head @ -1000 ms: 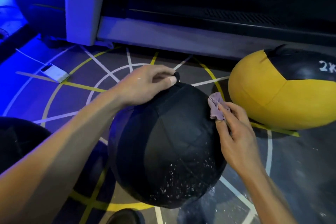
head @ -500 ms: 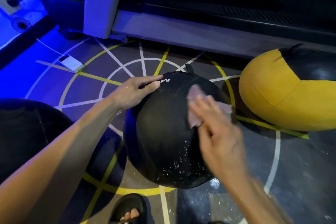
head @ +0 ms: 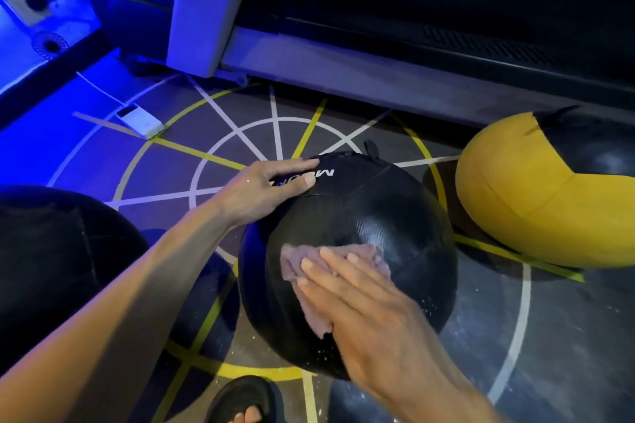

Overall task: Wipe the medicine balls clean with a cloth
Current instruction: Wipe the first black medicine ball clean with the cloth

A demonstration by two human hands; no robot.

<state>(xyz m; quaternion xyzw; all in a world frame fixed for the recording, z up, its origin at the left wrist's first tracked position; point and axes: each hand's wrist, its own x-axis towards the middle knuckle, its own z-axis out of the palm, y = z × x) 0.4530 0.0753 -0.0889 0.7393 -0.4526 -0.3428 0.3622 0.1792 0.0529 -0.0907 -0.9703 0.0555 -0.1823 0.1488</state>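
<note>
- Floor of dark rubber matting (head: 567, 336), painted with white and yellow circles and spokes, fills our view from above; blue light washes over its left side.
- Along the top runs the grey base of a large machine (head: 343, 75) with a pale upright post (head: 202, 3).
- At the centre sits the large black medicine ball with stitched panels (head: 395, 216), resting on the floor markings. White lettering shows near its top, partly covered by our fingers. Pale specks dot its lower right side.
- To the right, near it but apart, lies a yellow and black medicine ball (head: 515, 203), cut off by the frame edge.
- At the left edge we see part of another dark rounded ball (head: 51, 251), in shadow.
- Our left hand (head: 264, 189) reaches in from the lower left and rests on the upper left of the black ball, fingers nearly straight and laid over the lettering, steadying it.
- Our right hand (head: 360, 306) lies flat on the near face of the ball, fingers straight and together, pressing a small mauve terry cloth (head: 295, 261) against the surface. The cloth spreads out beyond the fingertips and below the palm.
- A small white rectangular device (head: 141, 120) lies on the floor at upper left, with a white cable running away from it.
- A foot in a dark sandal (head: 244, 402) shows at the bottom edge.
</note>
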